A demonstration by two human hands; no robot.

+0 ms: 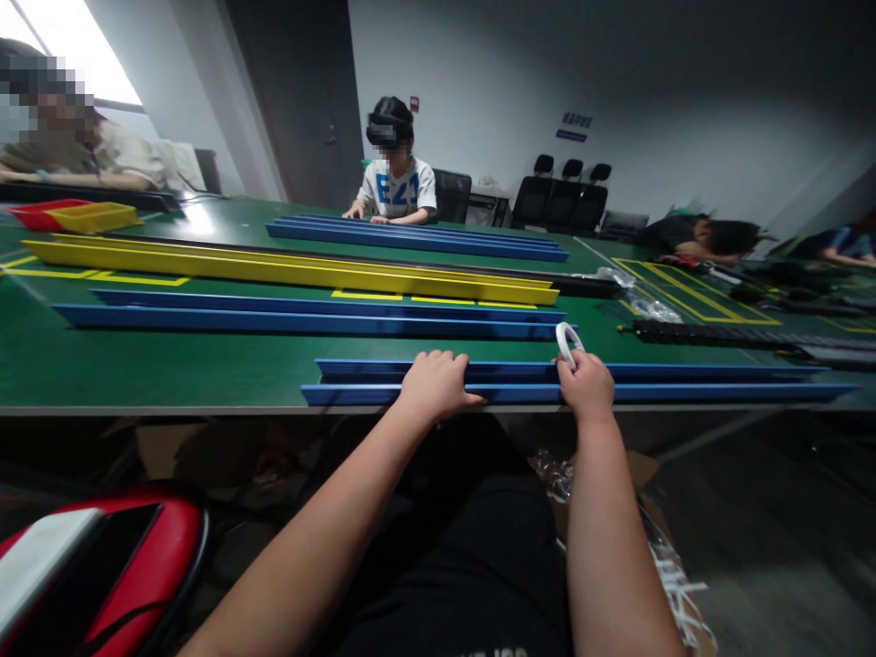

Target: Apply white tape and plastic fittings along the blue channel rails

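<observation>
Two long blue channel-shaped rails lie side by side along the front edge of the green table. My left hand is curled over the nearer rail, with its fingers over the top and the thumb pointing right along it. A white tape roll stands on edge, pinched between the thumb and fingers of my right hand. That hand rests over the same rails, farther right. Whether a strip of tape runs from the roll cannot be made out.
Behind lie two more blue rails, long yellow rails and another blue stack before a seated person. Red and yellow trays sit far left. A black strip lies right. A red stool stands lower left.
</observation>
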